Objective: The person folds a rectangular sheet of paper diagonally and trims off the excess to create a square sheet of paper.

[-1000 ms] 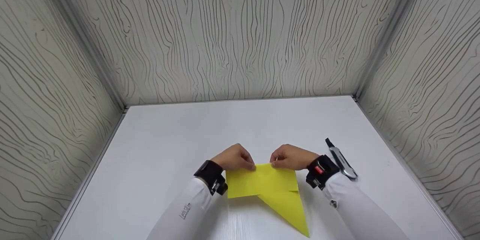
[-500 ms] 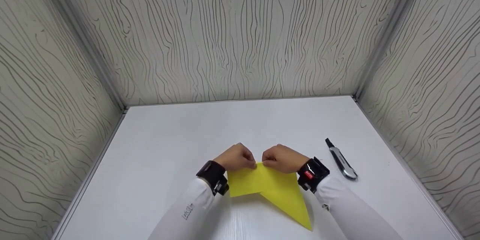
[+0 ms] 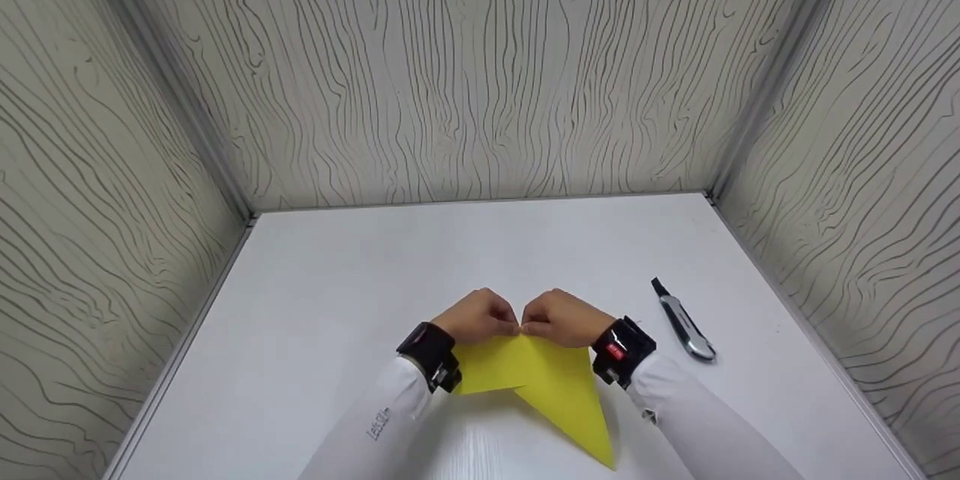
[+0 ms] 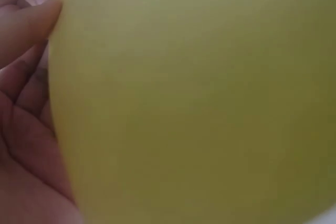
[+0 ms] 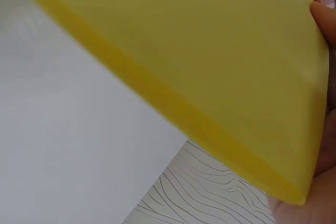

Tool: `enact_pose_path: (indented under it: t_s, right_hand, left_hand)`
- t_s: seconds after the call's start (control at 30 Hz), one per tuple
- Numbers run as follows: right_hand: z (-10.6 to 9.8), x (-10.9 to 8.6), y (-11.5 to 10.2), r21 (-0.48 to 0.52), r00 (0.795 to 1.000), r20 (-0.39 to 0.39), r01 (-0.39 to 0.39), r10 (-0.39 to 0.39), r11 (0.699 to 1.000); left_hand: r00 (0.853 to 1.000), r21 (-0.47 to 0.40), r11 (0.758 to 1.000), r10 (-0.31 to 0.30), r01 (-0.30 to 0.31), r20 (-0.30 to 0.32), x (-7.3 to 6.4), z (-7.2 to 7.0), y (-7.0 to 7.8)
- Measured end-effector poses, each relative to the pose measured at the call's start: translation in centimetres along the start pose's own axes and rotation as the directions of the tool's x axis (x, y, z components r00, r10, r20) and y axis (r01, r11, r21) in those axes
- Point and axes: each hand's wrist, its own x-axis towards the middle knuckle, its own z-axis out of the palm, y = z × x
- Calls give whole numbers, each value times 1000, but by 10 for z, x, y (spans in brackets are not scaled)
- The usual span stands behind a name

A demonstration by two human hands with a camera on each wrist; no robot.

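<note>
A folded sheet of yellow paper (image 3: 555,382) hangs from both hands near the table's front, one pointed corner reaching down to the right. My left hand (image 3: 480,316) pinches its top edge between thumb and curled fingers. Right beside it, thumbs almost meeting, my right hand (image 3: 566,317) pinches the same edge. In the left wrist view the paper (image 4: 184,103) fills most of the picture, with the left thumb at its upper left edge. A slanting folded edge of the paper (image 5: 157,98) shows in the right wrist view, the right fingertips at the far right.
A grey and black utility knife (image 3: 686,322) lies on the white table (image 3: 360,262), to the right of the right hand. Walls with a wood-grain line pattern (image 3: 480,75) enclose the table at the back and both sides.
My right hand has moved left along the paper's top edge until it sits beside the left hand. The paper's right part has tilted and its lower point shifted slightly. The knife stays put.
</note>
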Motion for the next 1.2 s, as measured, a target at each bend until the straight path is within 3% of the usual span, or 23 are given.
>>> enact_pose_path:
  t_s: [0.2,0.37,0.67,1.07,1.2]
  right_hand:
    - [-4,-3,5,55,997,32,-73,71,996]
    - [-8,-6,9,88,996,41,-77,73,993]
    - [-11,-15,15,169,989,84,-134,121,976]
    - [-22,-30,27,326,983,64,-183,171,927]
    - [-24,-32,29,338,985,53,-170,162,926]
  left_hand:
    - [999,9,999,-37,37,-3,-3,-4,-2]
    - [999,-10,999,-53,53,-7,-5,-6,-6]
    - [996,-35,996,-76,78,50,-10,-15,-16]
    - [997,-177,982,-61,68,44,-25,-32,-34]
    - [998,-213,975,-64,68,27,-27,-34,-39]
